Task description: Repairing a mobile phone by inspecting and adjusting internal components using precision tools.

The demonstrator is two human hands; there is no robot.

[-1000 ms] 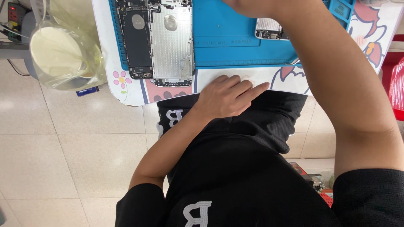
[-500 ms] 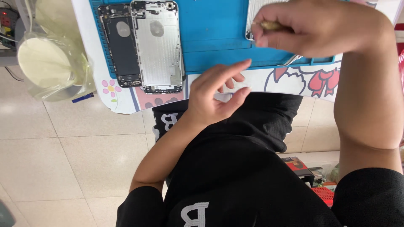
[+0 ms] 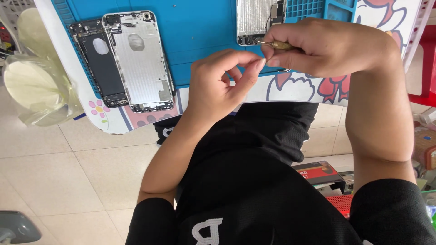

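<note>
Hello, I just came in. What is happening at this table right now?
A person in black sits at a table with a blue mat. The right hand holds a thin tool, and the left hand pinches at its metal tip, both above the table's near edge. Two opened phone shells lie side by side on the mat at the left; a third phone part lies just beyond the hands.

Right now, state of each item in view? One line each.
Left hand: fingers pinched at the tool tip.
Right hand: gripping small screwdriver.
Silver phone housing: opened, flat on blue mat.
Dark phone housing: opened, beside it.
Third phone: opened, partly hidden.
</note>
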